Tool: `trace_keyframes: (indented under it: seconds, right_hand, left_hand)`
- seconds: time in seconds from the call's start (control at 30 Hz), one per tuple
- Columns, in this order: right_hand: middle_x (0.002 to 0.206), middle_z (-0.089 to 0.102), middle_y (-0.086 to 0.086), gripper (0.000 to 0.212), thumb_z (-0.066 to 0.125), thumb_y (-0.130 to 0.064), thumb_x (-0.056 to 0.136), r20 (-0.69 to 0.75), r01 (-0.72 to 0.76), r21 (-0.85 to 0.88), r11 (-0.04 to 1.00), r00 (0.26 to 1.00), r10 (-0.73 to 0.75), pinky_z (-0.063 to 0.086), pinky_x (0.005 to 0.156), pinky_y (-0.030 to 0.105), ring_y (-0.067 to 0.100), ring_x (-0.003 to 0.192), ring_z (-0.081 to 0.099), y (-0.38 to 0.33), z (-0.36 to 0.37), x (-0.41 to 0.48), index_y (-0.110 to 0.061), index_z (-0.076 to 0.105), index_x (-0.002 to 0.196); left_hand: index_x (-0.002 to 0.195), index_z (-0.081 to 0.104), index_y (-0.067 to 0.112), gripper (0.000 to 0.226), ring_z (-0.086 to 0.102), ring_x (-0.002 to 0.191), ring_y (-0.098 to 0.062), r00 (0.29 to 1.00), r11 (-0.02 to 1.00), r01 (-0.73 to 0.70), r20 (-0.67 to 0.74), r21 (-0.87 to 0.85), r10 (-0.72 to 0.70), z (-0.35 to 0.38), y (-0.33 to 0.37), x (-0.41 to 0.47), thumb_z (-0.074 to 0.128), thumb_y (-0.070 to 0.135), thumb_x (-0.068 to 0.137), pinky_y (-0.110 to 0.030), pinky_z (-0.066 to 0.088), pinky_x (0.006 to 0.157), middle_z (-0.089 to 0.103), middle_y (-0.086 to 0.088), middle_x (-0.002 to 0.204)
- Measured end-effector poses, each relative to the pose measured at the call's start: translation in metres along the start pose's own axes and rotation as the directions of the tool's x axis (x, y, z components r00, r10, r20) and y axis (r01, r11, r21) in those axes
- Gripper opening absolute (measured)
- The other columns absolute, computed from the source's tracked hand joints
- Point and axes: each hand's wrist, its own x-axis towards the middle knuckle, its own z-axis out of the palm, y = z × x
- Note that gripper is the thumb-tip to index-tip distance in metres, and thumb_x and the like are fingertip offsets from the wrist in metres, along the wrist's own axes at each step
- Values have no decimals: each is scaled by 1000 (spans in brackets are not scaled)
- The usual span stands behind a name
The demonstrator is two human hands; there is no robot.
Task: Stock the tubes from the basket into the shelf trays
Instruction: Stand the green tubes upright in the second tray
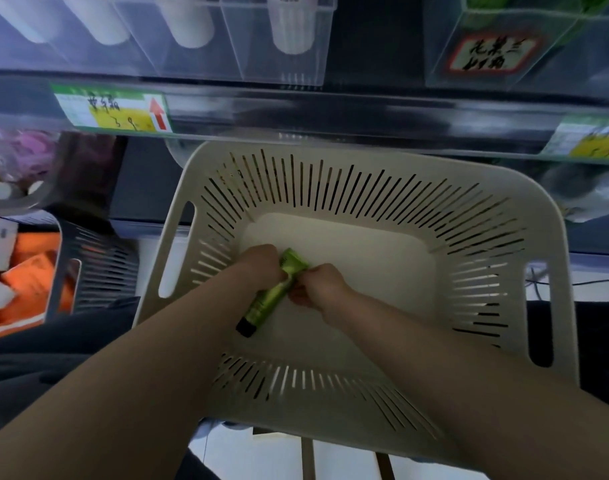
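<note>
A cream slotted basket (525,233) sits below the shelf, and both my arms reach down into it. On its floor lies a green tube (265,303) with a black cap pointing toward me. My left hand (258,263) curls its fingers over the tube's crimped far end. My right hand (322,282) pinches the same tube from the right, near its upper half. No other tube shows in the basket. Above, clear shelf trays (282,69) hold white tubes (188,24) standing on their caps.
A shelf rail carries a green and yellow price label (114,110) with a red arrow. At the right stands a clear tray (497,53) with a handwritten label and green packs. A dark basket (98,265) with orange packets sits at the left.
</note>
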Motion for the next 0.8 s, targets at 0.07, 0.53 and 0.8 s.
trace_keyframes:
  seconds: [0.07, 0.53, 0.8]
  right_hand:
    - [86, 58, 24, 14, 49, 2, 91, 14, 0, 49, 999, 1000, -1, 54, 78, 40, 32, 78, 60, 0, -1, -1, 10, 59, 97]
    - [84, 60, 16, 19, 46, -7, 95, -3, 218, 7, 976, 976, -218, 55, 82, 43, 29, 83, 60, -13, -32, -36, -7, 57, 79]
    - [100, 60, 17, 6, 48, -12, 95, -58, 354, -28, 935, 933, -355, 55, 76, 35, 25, 89, 59, -25, -64, -77, -10, 54, 95]
  left_hand:
    - [114, 55, 0, 39, 57, 101, -28, 1000, 999, -15, 7, -31, 15, 1, -1, 0, 55, 31, 91, -28, 40, 71, 59, -17, 113]
    - [97, 53, 7, 23, 64, 93, -30, 996, 799, -61, -86, -599, 12, -5, 17, -37, 68, 19, 84, -39, 58, 76, 60, -16, 103]
    - [94, 55, 10, 17, 63, 75, -15, 975, 685, -181, -220, -706, 31, -11, 48, -73, 68, 16, 84, -18, 52, 52, 61, -7, 88]
